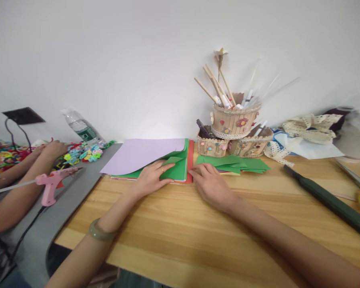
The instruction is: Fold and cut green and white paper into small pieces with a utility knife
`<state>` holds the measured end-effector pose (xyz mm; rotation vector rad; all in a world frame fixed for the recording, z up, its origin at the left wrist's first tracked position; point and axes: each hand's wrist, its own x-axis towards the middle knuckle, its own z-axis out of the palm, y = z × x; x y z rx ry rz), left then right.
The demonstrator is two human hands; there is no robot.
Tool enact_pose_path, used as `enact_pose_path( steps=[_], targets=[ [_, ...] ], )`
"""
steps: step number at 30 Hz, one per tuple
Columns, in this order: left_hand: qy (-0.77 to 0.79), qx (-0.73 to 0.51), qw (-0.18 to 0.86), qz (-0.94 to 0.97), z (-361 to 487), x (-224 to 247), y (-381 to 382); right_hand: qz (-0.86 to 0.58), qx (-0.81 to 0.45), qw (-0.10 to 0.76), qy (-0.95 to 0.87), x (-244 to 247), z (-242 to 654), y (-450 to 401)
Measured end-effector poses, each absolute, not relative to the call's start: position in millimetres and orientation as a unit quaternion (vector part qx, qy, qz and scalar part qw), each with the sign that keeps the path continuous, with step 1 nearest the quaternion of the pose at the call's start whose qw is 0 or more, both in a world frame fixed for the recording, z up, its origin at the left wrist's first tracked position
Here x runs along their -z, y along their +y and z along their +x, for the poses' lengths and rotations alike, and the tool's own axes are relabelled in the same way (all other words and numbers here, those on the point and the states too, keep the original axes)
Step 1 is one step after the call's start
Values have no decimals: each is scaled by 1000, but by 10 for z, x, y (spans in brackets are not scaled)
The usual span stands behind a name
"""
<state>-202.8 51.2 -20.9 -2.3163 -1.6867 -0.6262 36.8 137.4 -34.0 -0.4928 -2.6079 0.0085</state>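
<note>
A stack of coloured paper lies against the wall, with a lilac sheet (141, 154) on top, curled up at its front right, and green paper (180, 170) beneath. A red edge (190, 160) shows along the right side. My left hand (151, 178), wearing a ring, rests at the front of the stack with its fingers apart, touching a small green piece. Just right of the stack, my right hand (211, 184) has its fingers bent together near the red edge; what they hold, if anything, is hidden. Behind it lie loose green paper pieces (234, 163).
Decorated stick holders (235, 120) with pens and sticks stand behind. At right are lace ribbon (310, 128), a dark green tool (333, 200) and scissors (355, 176). On the grey table (66, 204) at left are a pink glue gun (51, 184), a bottle (81, 126) and another person's hands.
</note>
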Motion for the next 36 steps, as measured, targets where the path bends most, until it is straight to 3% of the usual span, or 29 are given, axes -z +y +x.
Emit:
enact_pose_path(
  steps=[13, 22, 36],
  targets=[
    [-542, 252, 189, -779, -2052, 254, 549, -205, -17, 241, -948, 316, 332, 1363],
    [-559, 288, 185, -755, -2019, 290, 530, -194, -18, 234, -953, 333, 335, 1379],
    [-558, 218, 153, -786, -2055, 243, 519, -196, -45, 226, -953, 213, 199, 1394]
  ],
)
